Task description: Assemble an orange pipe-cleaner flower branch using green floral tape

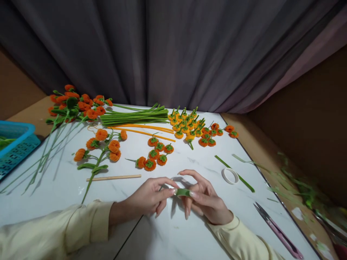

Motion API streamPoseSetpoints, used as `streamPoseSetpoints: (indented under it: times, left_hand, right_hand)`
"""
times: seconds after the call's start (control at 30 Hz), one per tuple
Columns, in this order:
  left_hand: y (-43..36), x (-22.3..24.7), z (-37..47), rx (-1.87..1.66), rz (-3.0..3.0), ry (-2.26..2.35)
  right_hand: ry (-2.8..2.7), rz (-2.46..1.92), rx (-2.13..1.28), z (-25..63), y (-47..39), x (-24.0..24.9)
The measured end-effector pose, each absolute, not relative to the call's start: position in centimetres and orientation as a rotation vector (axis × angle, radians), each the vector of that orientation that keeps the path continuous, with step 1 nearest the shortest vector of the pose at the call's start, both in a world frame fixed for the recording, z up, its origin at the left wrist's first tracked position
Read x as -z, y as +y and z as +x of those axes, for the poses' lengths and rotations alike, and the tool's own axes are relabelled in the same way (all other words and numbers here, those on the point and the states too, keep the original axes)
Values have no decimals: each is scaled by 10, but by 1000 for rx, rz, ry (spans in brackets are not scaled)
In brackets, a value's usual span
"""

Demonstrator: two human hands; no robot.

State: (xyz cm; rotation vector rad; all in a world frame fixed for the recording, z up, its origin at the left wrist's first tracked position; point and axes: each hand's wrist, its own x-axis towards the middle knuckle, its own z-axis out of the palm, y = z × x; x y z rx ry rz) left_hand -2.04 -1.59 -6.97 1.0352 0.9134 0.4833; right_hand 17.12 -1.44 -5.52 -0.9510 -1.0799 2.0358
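Observation:
My left hand and my right hand meet low in the middle of the view, above the white table. Between them is a small roll of green tape, seen from its side. The thumb and fingers of my right hand grip it, the index finger arched above. My left thumb and index finger pinch at its left edge; whether they hold the loose end cannot be made out. Just beyond lie several orange pumpkin-like pieces with green tops. A stem of orange fuzzy flowers lies left, near a thin wooden stick.
Green pipe cleaners, orange pipe cleaners and yellow pieces lie behind. Finished orange flowers and a blue basket are left. A white ring, a green strip and pink-handled snips lie right.

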Motion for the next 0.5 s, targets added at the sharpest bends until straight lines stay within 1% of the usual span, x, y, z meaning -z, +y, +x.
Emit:
streamPoseSetpoints:
  times: [0.23, 0.5]
  left_hand:
    - [-14, 68, -25, -431, 943, 721]
    - [-17, 66, -24, -455, 956, 691]
  right_hand:
    - [-1128, -819, -2014, 172, -13, 59]
    - [-1181, -680, -2199, 172, -10, 65]
